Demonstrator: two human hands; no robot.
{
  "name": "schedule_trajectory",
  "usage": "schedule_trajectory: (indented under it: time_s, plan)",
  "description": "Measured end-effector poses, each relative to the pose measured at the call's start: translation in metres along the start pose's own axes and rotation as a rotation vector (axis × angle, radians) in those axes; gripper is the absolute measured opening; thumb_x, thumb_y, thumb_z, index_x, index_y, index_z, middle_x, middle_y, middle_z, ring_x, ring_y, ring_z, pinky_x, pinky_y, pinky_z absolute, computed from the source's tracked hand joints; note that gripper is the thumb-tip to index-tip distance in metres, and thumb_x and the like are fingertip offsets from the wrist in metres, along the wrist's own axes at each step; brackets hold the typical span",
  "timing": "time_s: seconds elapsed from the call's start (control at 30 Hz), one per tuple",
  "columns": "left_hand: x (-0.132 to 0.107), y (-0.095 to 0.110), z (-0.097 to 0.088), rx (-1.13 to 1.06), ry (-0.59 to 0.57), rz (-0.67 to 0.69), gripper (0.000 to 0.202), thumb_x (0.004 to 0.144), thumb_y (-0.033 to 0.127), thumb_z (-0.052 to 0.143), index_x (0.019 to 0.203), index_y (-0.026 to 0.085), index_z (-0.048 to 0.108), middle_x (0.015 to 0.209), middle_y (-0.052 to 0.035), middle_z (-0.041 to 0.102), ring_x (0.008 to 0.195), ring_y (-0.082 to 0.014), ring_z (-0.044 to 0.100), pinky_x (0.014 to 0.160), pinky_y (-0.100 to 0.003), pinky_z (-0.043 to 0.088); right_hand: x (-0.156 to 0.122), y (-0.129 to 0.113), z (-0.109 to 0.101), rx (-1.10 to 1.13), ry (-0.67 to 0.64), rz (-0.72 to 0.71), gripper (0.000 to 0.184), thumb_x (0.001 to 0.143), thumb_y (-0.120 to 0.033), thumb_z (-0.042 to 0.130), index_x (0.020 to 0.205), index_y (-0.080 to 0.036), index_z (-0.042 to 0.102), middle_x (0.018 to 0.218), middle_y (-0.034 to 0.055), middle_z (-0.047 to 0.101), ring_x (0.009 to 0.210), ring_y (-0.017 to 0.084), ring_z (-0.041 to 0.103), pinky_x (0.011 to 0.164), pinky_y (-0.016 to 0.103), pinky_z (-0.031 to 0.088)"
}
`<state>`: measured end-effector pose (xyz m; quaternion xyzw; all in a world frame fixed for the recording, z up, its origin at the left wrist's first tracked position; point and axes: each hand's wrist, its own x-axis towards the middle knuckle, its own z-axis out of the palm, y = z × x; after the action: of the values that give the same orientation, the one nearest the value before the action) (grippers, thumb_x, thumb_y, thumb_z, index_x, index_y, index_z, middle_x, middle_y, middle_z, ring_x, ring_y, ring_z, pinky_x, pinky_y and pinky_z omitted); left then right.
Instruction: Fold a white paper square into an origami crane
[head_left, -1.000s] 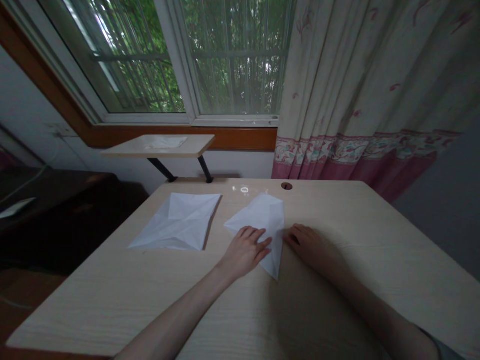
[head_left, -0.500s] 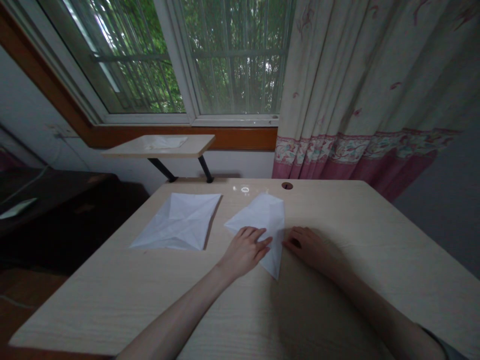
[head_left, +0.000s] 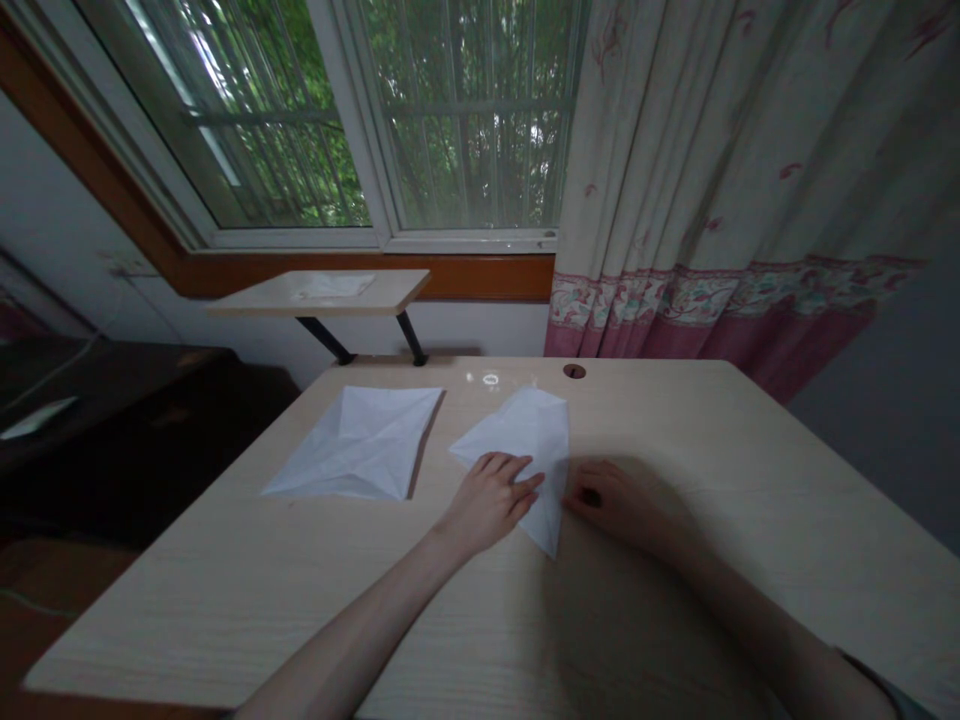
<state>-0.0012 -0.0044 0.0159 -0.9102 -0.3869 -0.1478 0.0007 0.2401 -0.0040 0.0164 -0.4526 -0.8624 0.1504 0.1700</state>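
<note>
A folded white sheet of paper (head_left: 536, 415) lies at the middle of the table, with a pointed corner toward me and another to the left. My left hand (head_left: 491, 505) rests flat on it, fingers stretched out and slightly apart. At the sheet's right edge is my right hand (head_left: 611, 500), its thumb and fingers bent into a ring and pinched together at that edge. The exact contact of those fingertips is small and dim. To the left lies a second white sheet (head_left: 360, 440), with creases crossing its surface and its right edge slightly raised.
The pale wooden table (head_left: 300, 600) has a round cable hole (head_left: 574, 371) near its back edge. A small raised shelf (head_left: 255, 292) at the back left carries more white paper (head_left: 337, 285). A curtain (head_left: 675, 200) hangs behind, beside a window. Dark furniture (head_left: 150, 420) stands left.
My right hand has slid a little toward me along the sheet's right edge. My left hand and both sheets have stayed put.
</note>
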Motion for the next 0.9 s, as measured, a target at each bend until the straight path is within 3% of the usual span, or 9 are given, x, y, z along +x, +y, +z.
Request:
schedule_trajectory:
  time_s: [0.3, 0.9]
  plan:
    - [0.001, -0.001, -0.001, -0.014, -0.014, -0.009, 0.032, 0.100, 0.034, 0.049, 0.129, 0.032, 0.062, 0.136, -0.0027, 0.058, 0.117, -0.0235, 0.053, 0.102, -0.042, 0.041, -0.002, -0.008, -0.001, 0.098, -0.035, -0.039, 0.014, 0.085, -0.015, 0.062, 0.071, -0.018, 0.064, 0.082, 0.0022, 0.067, 0.080, 0.016, 0.060, 0.080, 0.029, 0.042]
    - [0.000, -0.004, 0.003, -0.037, -0.008, -0.017, 0.031, 0.099, 0.034, 0.049, 0.128, 0.034, 0.062, 0.138, -0.0022, 0.057, 0.120, -0.0233, 0.052, 0.111, -0.048, 0.032, -0.006, -0.016, 0.003, 0.235, -0.115, -0.112, 0.014, 0.080, -0.020, 0.064, 0.065, -0.018, 0.062, 0.076, 0.0007, 0.067, 0.071, 0.014, 0.060, 0.068, 0.024, 0.042]
